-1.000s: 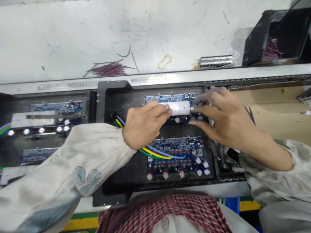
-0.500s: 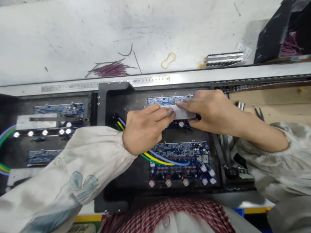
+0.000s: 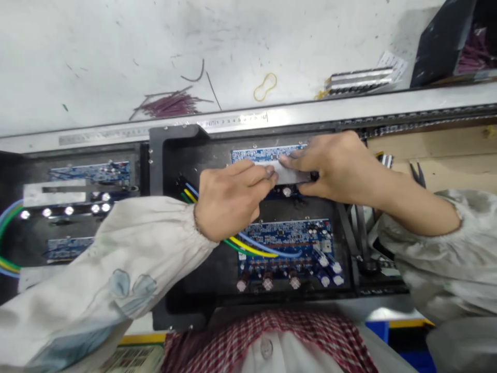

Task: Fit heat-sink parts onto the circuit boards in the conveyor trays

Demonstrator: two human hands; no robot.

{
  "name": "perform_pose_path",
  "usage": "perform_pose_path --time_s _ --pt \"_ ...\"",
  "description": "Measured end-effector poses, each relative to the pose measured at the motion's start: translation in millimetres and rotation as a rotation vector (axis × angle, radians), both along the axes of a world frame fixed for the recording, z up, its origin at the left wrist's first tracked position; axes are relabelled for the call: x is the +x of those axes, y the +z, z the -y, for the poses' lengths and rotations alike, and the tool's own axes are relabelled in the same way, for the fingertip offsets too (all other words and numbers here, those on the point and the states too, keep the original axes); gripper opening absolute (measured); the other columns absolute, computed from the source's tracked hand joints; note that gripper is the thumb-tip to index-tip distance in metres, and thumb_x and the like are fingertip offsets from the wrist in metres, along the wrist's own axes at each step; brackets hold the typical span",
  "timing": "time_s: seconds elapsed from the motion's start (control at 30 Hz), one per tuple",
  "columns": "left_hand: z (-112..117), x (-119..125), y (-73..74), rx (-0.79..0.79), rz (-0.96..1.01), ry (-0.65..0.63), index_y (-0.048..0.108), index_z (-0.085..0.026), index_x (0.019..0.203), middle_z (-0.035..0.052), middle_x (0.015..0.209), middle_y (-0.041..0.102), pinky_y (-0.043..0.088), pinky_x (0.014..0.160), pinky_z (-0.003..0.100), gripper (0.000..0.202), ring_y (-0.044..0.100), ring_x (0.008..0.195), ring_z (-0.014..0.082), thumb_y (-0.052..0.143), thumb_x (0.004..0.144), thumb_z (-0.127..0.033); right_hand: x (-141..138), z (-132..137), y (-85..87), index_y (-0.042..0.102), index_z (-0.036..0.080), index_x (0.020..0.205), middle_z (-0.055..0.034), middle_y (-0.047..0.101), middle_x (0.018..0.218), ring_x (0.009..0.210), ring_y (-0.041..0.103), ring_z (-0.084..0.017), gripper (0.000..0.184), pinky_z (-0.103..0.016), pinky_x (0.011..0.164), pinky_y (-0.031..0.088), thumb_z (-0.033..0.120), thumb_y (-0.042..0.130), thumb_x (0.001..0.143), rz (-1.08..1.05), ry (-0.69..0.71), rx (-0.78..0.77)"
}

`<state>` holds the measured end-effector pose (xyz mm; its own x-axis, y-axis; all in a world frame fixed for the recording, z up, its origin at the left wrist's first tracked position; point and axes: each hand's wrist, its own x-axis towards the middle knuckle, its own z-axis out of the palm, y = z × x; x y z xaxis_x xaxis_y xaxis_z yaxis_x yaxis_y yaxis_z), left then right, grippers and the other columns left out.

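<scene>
Both hands are on it! The left grip [image 3: 229,201] pinches one end of a silver metal strip [image 3: 289,175], the right grip [image 3: 334,168] clamps the other, down on a blue circuit board [image 3: 264,154] in a black fixture tray [image 3: 171,155].

Left hand [image 3: 229,201], right hand [image 3: 336,168], both gripping a silver metal strip [image 3: 289,175], blue circuit board [image 3: 264,154] beneath, black fixture tray [image 3: 166,155] around

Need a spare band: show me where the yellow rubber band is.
In the head view, the yellow rubber band lies on the white bench between the purple wires and the silver bars.
</scene>
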<state>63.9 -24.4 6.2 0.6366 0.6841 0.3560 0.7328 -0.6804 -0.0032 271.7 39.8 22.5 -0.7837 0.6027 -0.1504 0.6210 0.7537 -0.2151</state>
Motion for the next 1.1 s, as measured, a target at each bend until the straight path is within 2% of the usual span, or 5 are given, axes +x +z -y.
perform_pose_path --time_s 0.3,0.47,0.93,1.0,1.1 --pt "5 33 26.8 -0.143 -0.309 0.176 0.060 -0.014 0.118 0.0062 0.086 0.066 0.034 0.047 0.032 0.037 0.061 0.076 0.0217 0.048 0.084 -0.023 30 -19 3.0 0.072 0.017 0.097 -0.0066 0.067 0.083 0.089 0.054 -0.022 0.029 -0.034 0.076 0.042 0.017 0.045 0.085 -0.233 0.014 0.107" --pt "6 44 19.7 -0.010 -0.382 0.184 0.067 -0.014 0.102 0.0053 0.075 0.062 0.020 0.044 0.031 0.023 0.057 0.070 0.0198 0.049 0.088 -0.020 21 -26 2.1 0.072 0.017 0.078 -0.0098 0.061 0.083 0.093 0.047 -0.027 0.018 -0.039 0.076 0.036 0.018 0.054 0.081 -0.004 0.028 0.088" --pt "4 46 13.1 0.288 -0.304 0.105 0.066 -0.010 0.079 0.0024 0.062 0.056 0.025 0.042 0.028 0.012 0.047 0.059 0.0154 0.056 0.084 -0.009 25 -29 5.3 0.072 0.015 0.081 -0.0085 0.058 0.078 0.087 0.051 -0.025 0.015 -0.039 0.079 0.037 0.015 0.058 0.074 -0.122 -0.046 -0.022" --pt "3 46 12.2 0.305 -0.301 0.092 0.066 -0.011 0.076 0.0027 0.062 0.056 0.027 0.043 0.027 0.012 0.047 0.059 0.0148 0.057 0.084 -0.009 43 -17 5.1 0.070 0.016 0.097 -0.0085 0.060 0.090 0.088 0.053 -0.023 0.023 -0.038 0.081 0.040 0.024 0.060 0.078 -0.381 -0.243 -0.047" --pt "2 45 10.7 0.323 -0.279 0.073 0.065 -0.012 0.074 0.0022 0.061 0.056 0.028 0.044 0.026 0.011 0.046 0.058 0.0141 0.059 0.082 -0.008 61 15 -10.5 0.067 0.018 0.103 -0.0045 0.061 0.083 0.076 0.056 -0.018 0.031 -0.034 0.074 0.046 0.041 0.056 0.085 -0.842 -0.873 -0.386"
